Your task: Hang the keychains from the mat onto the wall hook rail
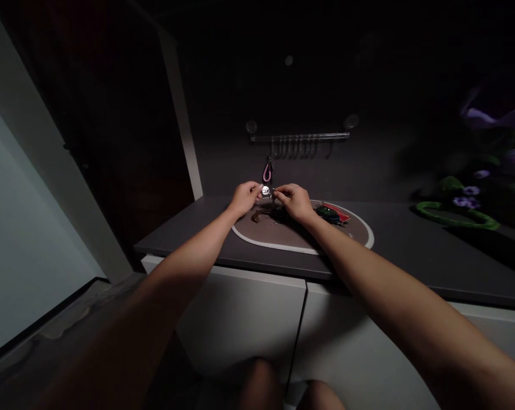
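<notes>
Above a brown oval mat [278, 240] with a pale rim, both my hands are raised close together. My left hand [244, 199] pinches a small, shiny round tag [265, 191], like one from a keychain, between thumb and fingers. The fingers of my right hand [297, 201] are closed on a small metal part at the tag's right side; its exact shape is too small to make out. Just behind and above hangs a pink strap loop [267, 172] on a hook. A small brown item [256, 216] and dark bits lie on the mat below my hands.
A clear rail [302, 137] with several hooks is fixed to the dark wall by suction cups. A red item [339, 212] and a dark corded bundle [326, 214] lie on the mat's right side. Purple flowers [466, 201] and a green ring [457, 219] stand far right on the counter.
</notes>
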The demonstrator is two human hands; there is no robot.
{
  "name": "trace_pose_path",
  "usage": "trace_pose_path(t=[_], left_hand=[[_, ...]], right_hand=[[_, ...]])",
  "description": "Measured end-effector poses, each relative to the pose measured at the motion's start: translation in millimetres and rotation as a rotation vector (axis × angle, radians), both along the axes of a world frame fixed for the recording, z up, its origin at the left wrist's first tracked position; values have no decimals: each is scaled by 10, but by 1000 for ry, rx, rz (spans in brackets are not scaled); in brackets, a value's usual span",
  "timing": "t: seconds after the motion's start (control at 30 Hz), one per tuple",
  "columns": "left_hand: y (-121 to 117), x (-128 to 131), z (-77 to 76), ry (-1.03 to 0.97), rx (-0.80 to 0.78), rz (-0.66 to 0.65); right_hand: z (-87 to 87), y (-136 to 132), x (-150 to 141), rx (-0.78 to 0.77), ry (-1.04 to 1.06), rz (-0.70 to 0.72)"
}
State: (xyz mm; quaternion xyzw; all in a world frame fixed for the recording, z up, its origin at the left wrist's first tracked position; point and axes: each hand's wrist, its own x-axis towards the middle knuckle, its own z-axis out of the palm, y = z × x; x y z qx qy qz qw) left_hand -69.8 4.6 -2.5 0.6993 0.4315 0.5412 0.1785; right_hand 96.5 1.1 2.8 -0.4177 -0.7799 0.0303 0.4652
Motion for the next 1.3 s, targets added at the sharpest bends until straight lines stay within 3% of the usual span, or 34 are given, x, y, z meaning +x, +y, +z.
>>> trace_pose_path(t=[0.33,0.67,0.87,1.1,1.3], left_hand=[[-49,20,-13,161,45,21],[-57,77,-65,451,131,-21],[-63,89,-66,553,193,78],[-36,92,-89,581,202,163],[-38,98,-94,550,209,230]], right_hand=[[-15,55,13,-70,212,111],[-91,126,37,-122,313,191],[-91,150,69,-140,390,230],[6,105,26,-333,717,342],[267,183,-11,-444,890,361]])
